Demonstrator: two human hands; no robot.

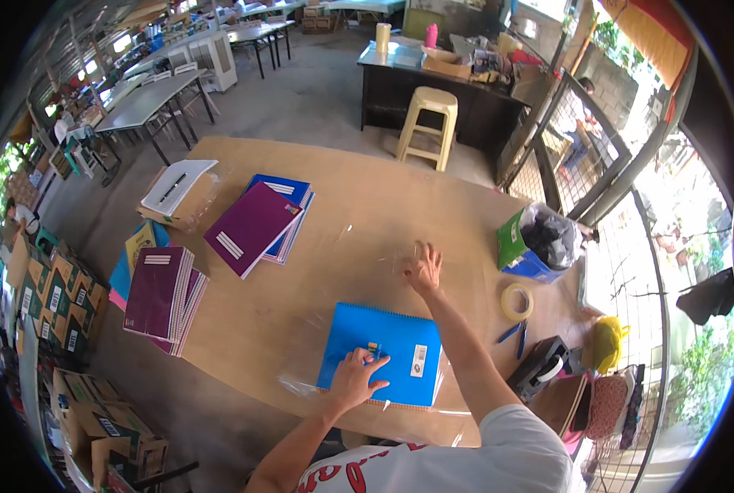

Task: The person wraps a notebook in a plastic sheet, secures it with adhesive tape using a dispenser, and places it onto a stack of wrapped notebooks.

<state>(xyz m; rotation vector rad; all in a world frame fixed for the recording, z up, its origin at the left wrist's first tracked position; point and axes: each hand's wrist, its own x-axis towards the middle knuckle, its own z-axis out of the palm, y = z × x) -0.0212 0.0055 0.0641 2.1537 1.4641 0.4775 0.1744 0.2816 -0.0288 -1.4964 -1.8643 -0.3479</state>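
Observation:
A blue spiral notebook [346,333] with a white label lies near the front edge of the table, on or beside clear plastic film [300,384]. My left hand [355,380] rests on its cover with the fingers spread. Farther off, beyond the notebook's top edge, my right hand [424,269] is over the table with its fingers apart. A faint clear plastic piece [401,258] shows beside its fingertips; whether the fingers touch it I cannot tell. My right forearm passes over the notebook's right side.
Purple notebooks [252,226] overlap blue ones at the back left; another purple stack [157,292] stands at the left edge by a box [178,197]. On the right are a bin with a dark bag [519,246], a tape roll [517,302], blue scissors [521,341] and a tape dispenser [540,370].

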